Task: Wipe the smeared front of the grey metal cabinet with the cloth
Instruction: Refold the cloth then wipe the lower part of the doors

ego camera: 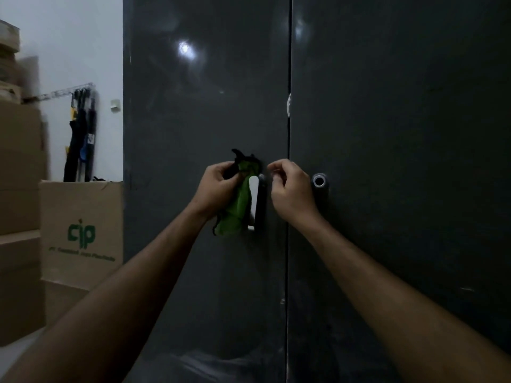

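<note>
Forearms: both bare, entering from the lower corners of the frame and converging on the centre.
Left hand [219, 186]: centre of frame, left of the door seam; grip clenched round the cloth, fingers curled over its upper part.
Cloth [235, 208]: green with dark edging, bunched; it hangs below the left hand against the left door, its dark top corner poking up above the knuckles.
Right hand [290, 189]: centre of frame, just right of the left hand, over the seam; fingers curled, thumb and forefinger tips pinched together near the top of the handle. Dim light; probably holding nothing, but cannot tell for sure.
Handle [255, 203]: pale vertical bar on the left door, between the two hands, its left edge touching or overlapped by the cloth.
Lock [320, 181]: round metal cylinder on the right door, just right of the right hand.
Cabinet [387, 134]: dark grey, glossy, two doors closed, filling the centre and right of the frame; cloudy smears and a bright lamp reflection in the upper left door.
Seam: small pale mark on it, above the hands.
Cardboard boxes [83, 230]: left of frame beside the cabinet, stacked; one carries a green "cip" logo.
Umbrellas [81, 139]: dark, hanging from a wall rack at upper left, behind the boxes.
Wall: white, upper left.
</note>
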Available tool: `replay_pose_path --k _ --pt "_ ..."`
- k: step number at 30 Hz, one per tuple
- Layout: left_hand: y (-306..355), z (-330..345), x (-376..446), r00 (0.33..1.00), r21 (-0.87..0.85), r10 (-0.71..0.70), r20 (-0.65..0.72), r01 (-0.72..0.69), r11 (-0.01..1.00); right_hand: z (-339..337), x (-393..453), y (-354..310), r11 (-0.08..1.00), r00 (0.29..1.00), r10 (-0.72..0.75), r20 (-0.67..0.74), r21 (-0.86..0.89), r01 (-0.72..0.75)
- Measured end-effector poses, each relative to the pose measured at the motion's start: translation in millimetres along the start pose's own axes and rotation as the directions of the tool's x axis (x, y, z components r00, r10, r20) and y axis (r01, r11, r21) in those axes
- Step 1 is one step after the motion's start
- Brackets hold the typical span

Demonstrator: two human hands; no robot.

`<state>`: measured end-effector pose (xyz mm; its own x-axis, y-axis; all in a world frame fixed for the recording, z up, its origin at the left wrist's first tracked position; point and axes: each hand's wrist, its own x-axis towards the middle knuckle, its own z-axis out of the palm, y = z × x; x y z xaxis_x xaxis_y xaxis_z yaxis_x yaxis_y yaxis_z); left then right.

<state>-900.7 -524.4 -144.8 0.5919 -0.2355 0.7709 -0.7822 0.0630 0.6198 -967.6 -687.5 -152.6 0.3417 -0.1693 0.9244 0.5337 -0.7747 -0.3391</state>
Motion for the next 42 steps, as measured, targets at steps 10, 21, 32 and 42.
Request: replay_pose_path --k 10,21,32,42 --pt "-49.0 6.2 -58.9 0.882 -0.333 -0.404 0.242 0.467 0.819 -3.8 -3.9 -1.4 1.000 0.997 -0.014 0.082 -0.020 0.016" --pt "-52.0 8.3 -62.4 0.888 -0.269 -0.417 0.191 0.456 0.848 -7.2 -4.5 0.3 0.998 0.989 -0.049 0.142 -0.023 0.053" --pt "-50.3 1.9 -73.8 0.917 -0.180 -0.362 0.166 0.389 0.904 -12.1 -10.5 3.2 0.995 0.976 -0.090 0.199 -0.022 0.096" --pt "-42.3 33.2 -150.8 0.883 -0.293 -0.453 -0.126 0.403 0.867 -17.5 -101.9 12.4 0.993 0.914 -0.120 0.387 0.034 0.116"
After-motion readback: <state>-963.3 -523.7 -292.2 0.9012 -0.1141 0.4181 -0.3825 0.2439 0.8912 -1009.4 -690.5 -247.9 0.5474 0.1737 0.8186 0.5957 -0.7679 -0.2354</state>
